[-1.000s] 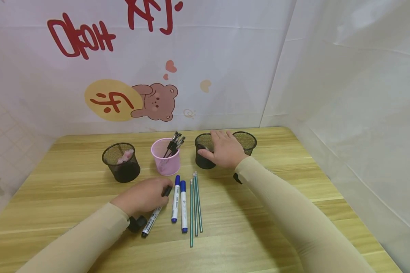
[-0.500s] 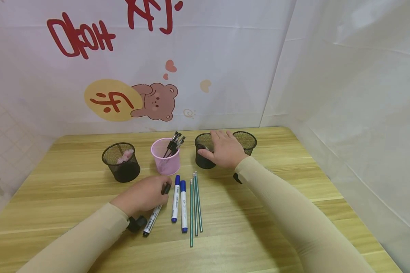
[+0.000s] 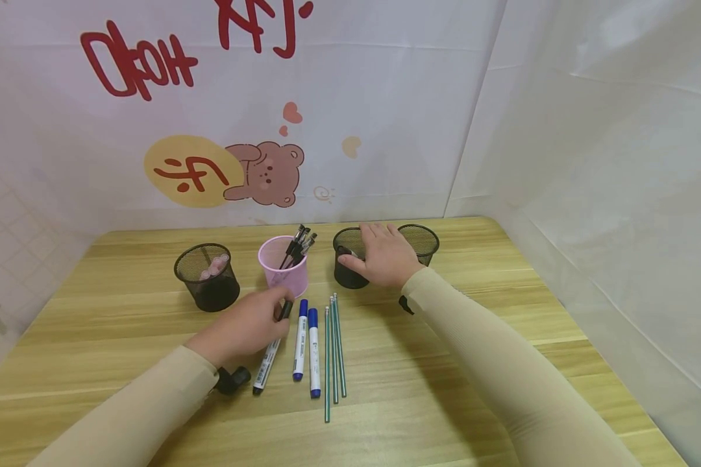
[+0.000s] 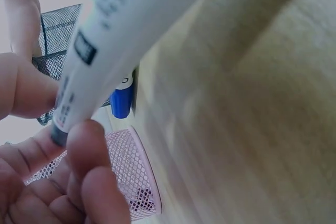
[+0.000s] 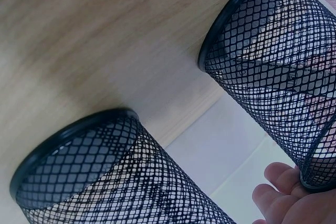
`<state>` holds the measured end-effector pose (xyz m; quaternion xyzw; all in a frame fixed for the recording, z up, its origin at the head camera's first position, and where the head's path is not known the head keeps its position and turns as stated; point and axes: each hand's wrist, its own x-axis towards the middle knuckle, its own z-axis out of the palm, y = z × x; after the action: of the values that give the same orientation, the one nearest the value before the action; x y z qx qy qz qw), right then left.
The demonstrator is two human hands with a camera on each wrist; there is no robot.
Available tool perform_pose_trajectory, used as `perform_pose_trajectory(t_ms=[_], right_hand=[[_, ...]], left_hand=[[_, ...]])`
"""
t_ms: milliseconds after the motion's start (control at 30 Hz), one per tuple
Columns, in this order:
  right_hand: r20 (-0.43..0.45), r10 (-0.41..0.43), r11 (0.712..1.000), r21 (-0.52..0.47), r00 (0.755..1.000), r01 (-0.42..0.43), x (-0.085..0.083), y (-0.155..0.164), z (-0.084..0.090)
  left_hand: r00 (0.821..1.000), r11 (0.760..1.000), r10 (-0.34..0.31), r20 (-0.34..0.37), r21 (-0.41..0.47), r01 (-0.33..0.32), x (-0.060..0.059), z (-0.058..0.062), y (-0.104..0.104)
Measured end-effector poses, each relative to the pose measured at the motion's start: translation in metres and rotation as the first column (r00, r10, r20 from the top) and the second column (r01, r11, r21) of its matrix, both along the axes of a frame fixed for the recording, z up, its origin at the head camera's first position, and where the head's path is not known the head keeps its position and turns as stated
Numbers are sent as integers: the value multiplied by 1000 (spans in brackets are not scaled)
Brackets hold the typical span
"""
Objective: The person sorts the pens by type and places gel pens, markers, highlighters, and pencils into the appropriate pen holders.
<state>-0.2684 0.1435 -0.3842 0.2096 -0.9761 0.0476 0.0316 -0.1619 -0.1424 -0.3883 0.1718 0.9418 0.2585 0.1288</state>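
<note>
- Left hand (image 3: 242,327): fingertips pinched round the capped end of a black-capped marker (image 3: 270,357); marker slanting down toward the wooden table (image 3: 502,305), far tip low near the sleeve, whether touching the wood not clear.
- Marker in the left wrist view (image 4: 113,40): white printed barrel, dark cap between thumb and fingers (image 4: 86,145).
- Likely light, rigid, smooth plastic; probably a little slippery, so best taken near the cap or mid-barrel rather than at the very tip.
- Right hand (image 3: 385,256): flat, fingers straight and spread, resting over the rim of a black mesh cup (image 3: 347,267), thumb against its side; nothing gripped.
- Second black mesh cup (image 3: 422,241) just behind that hand; thin wire mesh, round rim, probably light and easy to tip.
- Just right of the held marker: two blue-capped markers (image 3: 306,350) lying parallel, then three slim green pencils (image 3: 334,353), stiff and thin.
- Pink mesh cup (image 3: 283,269) with several dark pens standing in it, just beyond the left hand.
- Further left, another black mesh cup (image 3: 206,277) holding something pale pink.
- Behind: white sheet with a cartoon bear (image 3: 265,174) and red lettering.
</note>
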Motion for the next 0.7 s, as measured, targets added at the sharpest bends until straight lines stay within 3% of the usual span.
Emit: perform_pose_trajectory(t_ms=[400,700], right_hand=[[6,0,1000,5,1000,0,1,0,1],[-9,7,1000,3,1000,-7,0,0,1]], left_hand=[[995,994,42,-92,107,-32,-3,2,1],[987,970,110,-121,228,-80,-5,6,4]])
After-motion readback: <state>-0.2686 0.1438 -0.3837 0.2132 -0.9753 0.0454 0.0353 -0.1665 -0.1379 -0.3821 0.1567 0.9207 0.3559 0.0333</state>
